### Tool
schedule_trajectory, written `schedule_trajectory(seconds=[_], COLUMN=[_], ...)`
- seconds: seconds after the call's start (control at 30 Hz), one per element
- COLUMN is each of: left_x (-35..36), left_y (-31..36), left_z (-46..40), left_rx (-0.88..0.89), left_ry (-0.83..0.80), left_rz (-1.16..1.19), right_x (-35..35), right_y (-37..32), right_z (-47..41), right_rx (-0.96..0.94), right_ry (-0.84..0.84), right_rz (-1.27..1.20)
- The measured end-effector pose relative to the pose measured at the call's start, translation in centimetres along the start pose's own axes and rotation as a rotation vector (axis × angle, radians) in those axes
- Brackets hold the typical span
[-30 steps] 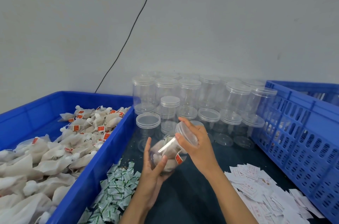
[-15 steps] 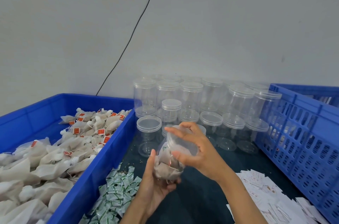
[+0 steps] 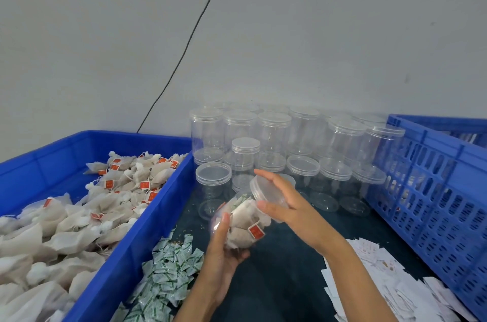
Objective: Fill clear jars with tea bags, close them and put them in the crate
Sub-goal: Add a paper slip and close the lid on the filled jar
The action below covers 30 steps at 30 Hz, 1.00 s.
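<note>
Blue bin (image 3: 158, 205) of tea bags (image 3: 79, 216) left of the jar (image 3: 242, 224). Left hand (image 3: 221, 250) cups that filled, tilted jar, fingers curled round it; right hand (image 3: 287, 205) grips its lid (image 3: 266, 194) (above the dark tabletop (image 3: 290, 269)). Slotted crate (image 3: 432, 190) right, grey wall (image 3: 316, 32) behind.

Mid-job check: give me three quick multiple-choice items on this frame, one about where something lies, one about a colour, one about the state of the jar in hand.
1. Where do the loose tea bags lie?
A. in the blue bin on the left
B. on the dark mat
C. in the slatted crate

2. What colour are the tags on the tea bags?
A. green
B. red
C. yellow

3. How is the held jar?
A. empty, upright
B. filled, tilted, lid at its mouth
C. filled, standing in the crate

Key: 1 A, the tea bags fill the blue bin. 2 B, red squares show. 3 B, the left hand holds the jar; the right hand grips the lid.
</note>
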<state>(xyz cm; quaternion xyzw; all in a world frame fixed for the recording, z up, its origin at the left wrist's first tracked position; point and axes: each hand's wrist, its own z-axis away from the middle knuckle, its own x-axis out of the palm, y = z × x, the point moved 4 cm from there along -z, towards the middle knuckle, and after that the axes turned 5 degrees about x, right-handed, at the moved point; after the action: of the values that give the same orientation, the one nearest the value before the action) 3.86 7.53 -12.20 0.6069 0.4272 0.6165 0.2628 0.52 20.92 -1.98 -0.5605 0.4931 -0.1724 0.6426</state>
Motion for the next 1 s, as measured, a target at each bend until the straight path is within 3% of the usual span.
schedule_trajectory(seconds=[0.1,0.17,0.3,0.5,0.7,1.0], left_x=[0.0,0.0,0.0,0.3,-0.3,0.3], left_y=[0.0,0.0,-0.5,-0.1,-0.2,0.3], left_z=[0.0,0.1,0.1,0.2,0.2,0.5], left_rx=[0.026,0.024,-0.009,0.050,0.105,0.130], left_ry=[-0.008,-0.017,-0.075,-0.055,-0.007,0.043], left_rz=[-0.032,-0.041,-0.042,-0.052,-0.081,-0.115], right_x=[-0.3,-0.2,0.0,0.3,0.8,0.7], right_y=[0.5,0.9,0.2,0.3,1.3,1.0], right_z=[-0.4,-0.4,0.0,-0.5,-1.1,-0.3], right_rx=[0.094,0.122,-0.015,-0.057,-0.002,0.040], right_ry=[0.154,0.114,0.007,0.197,0.234,0.241], right_rz=[0.121,0.137,0.067,0.178,0.262,0.082])
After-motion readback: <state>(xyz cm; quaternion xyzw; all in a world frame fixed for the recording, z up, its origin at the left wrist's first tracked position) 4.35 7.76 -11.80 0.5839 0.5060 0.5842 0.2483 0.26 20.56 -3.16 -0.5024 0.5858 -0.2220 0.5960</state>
